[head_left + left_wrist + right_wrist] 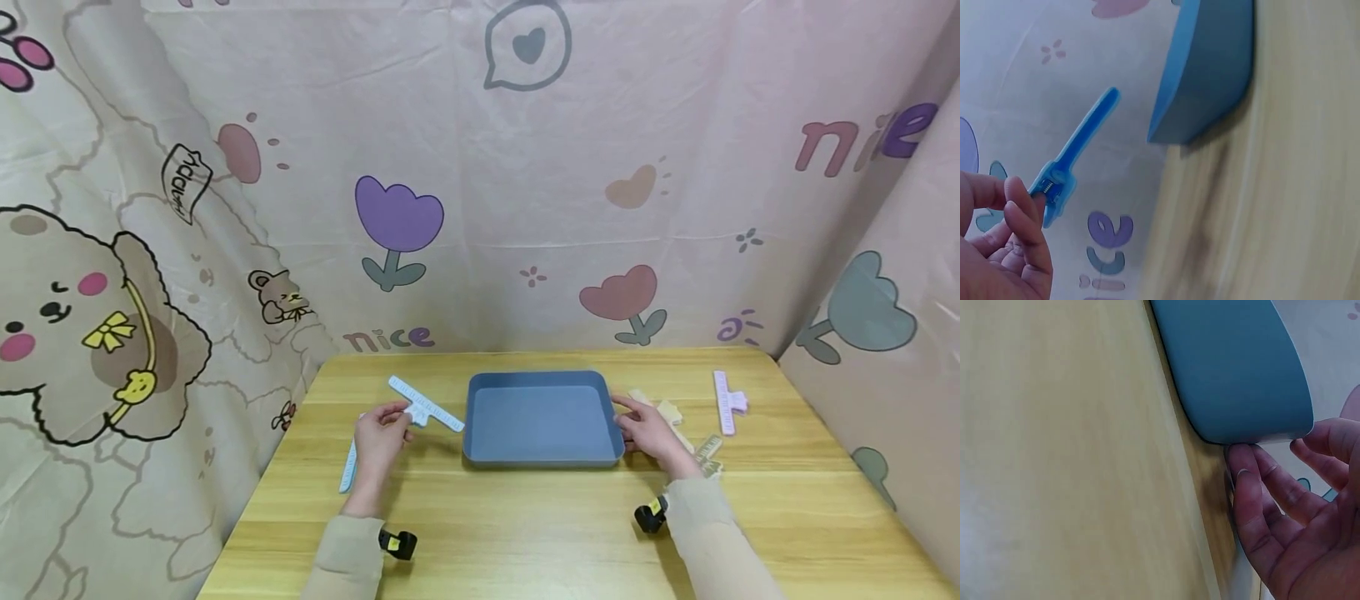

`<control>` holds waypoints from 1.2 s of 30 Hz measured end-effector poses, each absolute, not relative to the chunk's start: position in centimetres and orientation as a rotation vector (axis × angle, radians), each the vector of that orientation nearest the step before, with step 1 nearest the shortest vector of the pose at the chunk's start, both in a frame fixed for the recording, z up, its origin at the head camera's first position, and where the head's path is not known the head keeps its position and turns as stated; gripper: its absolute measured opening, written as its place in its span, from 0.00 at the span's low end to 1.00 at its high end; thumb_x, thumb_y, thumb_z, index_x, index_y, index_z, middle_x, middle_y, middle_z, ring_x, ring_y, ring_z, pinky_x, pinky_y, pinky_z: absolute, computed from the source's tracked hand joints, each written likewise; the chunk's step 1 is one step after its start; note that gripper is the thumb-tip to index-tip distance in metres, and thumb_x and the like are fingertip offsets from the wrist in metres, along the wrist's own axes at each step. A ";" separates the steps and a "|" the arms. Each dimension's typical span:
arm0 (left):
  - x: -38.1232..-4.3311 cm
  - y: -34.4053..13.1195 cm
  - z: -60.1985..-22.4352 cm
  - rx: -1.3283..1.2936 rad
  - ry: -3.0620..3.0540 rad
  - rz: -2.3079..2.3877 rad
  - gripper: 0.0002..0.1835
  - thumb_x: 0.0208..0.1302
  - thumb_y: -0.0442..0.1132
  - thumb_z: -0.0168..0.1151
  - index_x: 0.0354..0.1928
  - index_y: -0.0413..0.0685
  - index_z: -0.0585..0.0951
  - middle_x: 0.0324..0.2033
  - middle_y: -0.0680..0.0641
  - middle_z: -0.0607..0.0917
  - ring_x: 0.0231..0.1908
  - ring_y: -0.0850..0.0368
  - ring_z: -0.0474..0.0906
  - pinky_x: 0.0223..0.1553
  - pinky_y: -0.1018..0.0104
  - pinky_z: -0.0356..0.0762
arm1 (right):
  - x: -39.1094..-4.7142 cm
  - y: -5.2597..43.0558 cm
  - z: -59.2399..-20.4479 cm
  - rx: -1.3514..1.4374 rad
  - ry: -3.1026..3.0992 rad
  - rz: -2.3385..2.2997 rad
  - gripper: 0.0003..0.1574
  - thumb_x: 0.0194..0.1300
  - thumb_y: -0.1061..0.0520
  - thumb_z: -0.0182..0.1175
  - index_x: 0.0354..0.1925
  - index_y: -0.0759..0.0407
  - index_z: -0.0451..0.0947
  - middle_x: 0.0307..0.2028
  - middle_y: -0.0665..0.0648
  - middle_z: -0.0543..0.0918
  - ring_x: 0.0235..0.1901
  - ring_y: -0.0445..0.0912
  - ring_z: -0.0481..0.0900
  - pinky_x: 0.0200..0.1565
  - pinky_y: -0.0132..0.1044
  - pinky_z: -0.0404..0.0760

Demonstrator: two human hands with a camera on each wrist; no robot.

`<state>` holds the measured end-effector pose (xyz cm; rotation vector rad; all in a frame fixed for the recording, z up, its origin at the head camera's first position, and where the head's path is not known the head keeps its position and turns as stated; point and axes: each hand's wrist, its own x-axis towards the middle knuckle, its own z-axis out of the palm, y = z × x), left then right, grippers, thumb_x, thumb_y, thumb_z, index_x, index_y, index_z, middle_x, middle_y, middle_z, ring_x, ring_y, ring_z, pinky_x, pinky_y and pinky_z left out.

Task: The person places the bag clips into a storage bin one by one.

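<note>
My left hand (378, 440) pinches a light blue bag clip (435, 406) by its handle. The clip's long bar slants beside the tray's left wall, and in the left wrist view the clip (1082, 134) shows a small metal spring. Between both hands a blue-grey rectangular tray (543, 460) sits on the table with nothing inside it. My right hand (651, 432) touches the tray's right side; in the right wrist view its loosely bent fingers rest against the outer wall of the tray (1235, 375), near the corner.
Another blue clip (348, 468) lies at the left, partly behind the left hand. Cream clips (670, 412) lie beyond and beside the right hand, partly hidden by it. Farther right is a pink clip (724, 404). A printed curtain (487, 183) hangs behind the wooden table (525, 533).
</note>
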<state>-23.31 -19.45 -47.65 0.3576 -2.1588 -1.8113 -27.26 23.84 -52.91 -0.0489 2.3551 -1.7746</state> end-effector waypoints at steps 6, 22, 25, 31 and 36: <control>-23.5 -17.4 -47.2 0.276 -2.174 -1.938 0.12 0.59 0.23 0.59 0.46 0.26 0.81 0.31 0.39 0.82 0.15 0.60 0.74 0.17 0.71 0.75 | -26.7 23.0 -53.0 -0.033 2.350 -1.791 0.32 0.73 0.66 0.50 0.72 0.69 0.57 0.48 0.73 0.79 0.29 0.50 0.81 0.29 0.42 0.83; -24.5 -11.2 -46.5 0.079 -2.393 -2.078 0.13 0.66 0.28 0.57 0.50 0.32 0.82 0.31 0.45 0.82 0.14 0.62 0.66 0.17 0.72 0.64 | -25.3 21.0 -52.9 -0.013 2.321 -1.836 0.33 0.73 0.66 0.49 0.72 0.68 0.56 0.52 0.76 0.76 0.32 0.54 0.84 0.31 0.46 0.84; -24.8 -10.4 -46.8 0.069 -2.429 -2.072 0.13 0.67 0.29 0.57 0.50 0.34 0.83 0.33 0.45 0.82 0.15 0.61 0.66 0.17 0.72 0.65 | -25.4 20.9 -53.1 0.005 2.331 -1.835 0.33 0.73 0.66 0.49 0.73 0.66 0.56 0.52 0.75 0.77 0.32 0.52 0.83 0.31 0.45 0.84; -25.5 -9.1 -47.6 0.008 -2.421 -2.082 0.12 0.65 0.28 0.58 0.48 0.32 0.83 0.31 0.44 0.82 0.14 0.62 0.66 0.16 0.72 0.65 | -25.4 20.8 -53.3 0.006 2.351 -1.819 0.32 0.73 0.65 0.49 0.73 0.65 0.58 0.49 0.72 0.78 0.31 0.50 0.82 0.30 0.43 0.83; -25.9 -8.0 -48.0 0.021 -2.434 -2.101 0.12 0.65 0.29 0.60 0.48 0.34 0.84 0.32 0.45 0.83 0.14 0.61 0.67 0.17 0.71 0.66 | -25.3 20.7 -53.4 0.000 2.343 -1.827 0.32 0.73 0.65 0.49 0.73 0.64 0.57 0.48 0.71 0.78 0.31 0.51 0.82 0.30 0.44 0.83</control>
